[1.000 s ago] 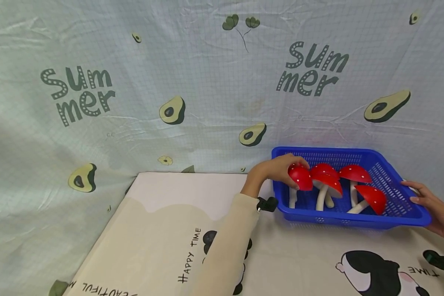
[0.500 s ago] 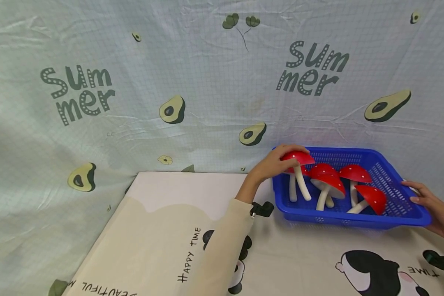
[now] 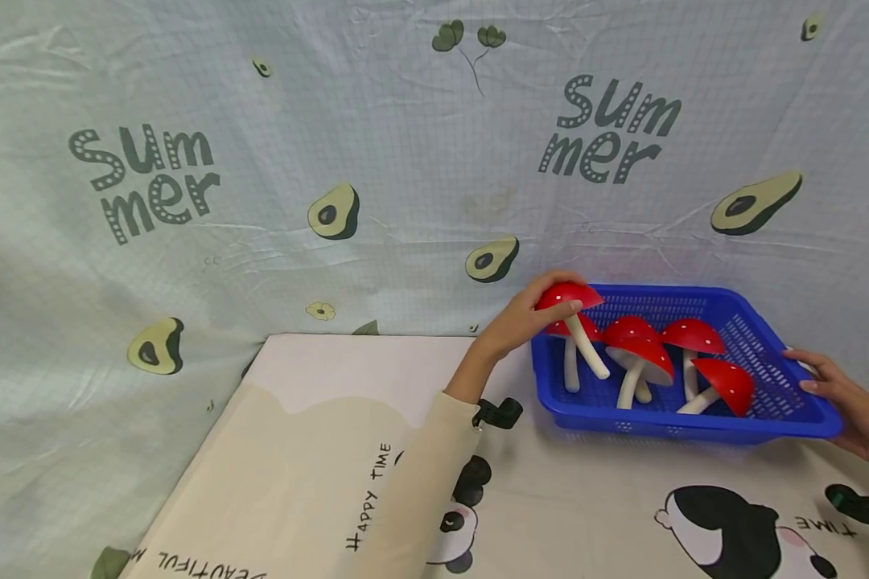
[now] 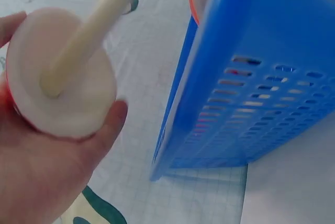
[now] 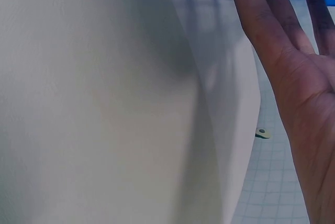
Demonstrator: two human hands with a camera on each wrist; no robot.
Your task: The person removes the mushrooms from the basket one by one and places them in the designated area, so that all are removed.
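Your left hand (image 3: 529, 322) is gripping a red toy mushroom (image 3: 568, 297) by its cap, lifting it over the left rim of the blue basket (image 3: 695, 422). Your right hand (image 3: 850, 402), fingers straight, is bracing the basket's right edge. Risk: the slanting stem is catching a neighbouring mushroom (image 3: 640, 354), tipping it.

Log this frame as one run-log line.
left hand: grips red mushroom by cap, above basket corner | right hand: flat on basket's right rim | four mushrooms inside
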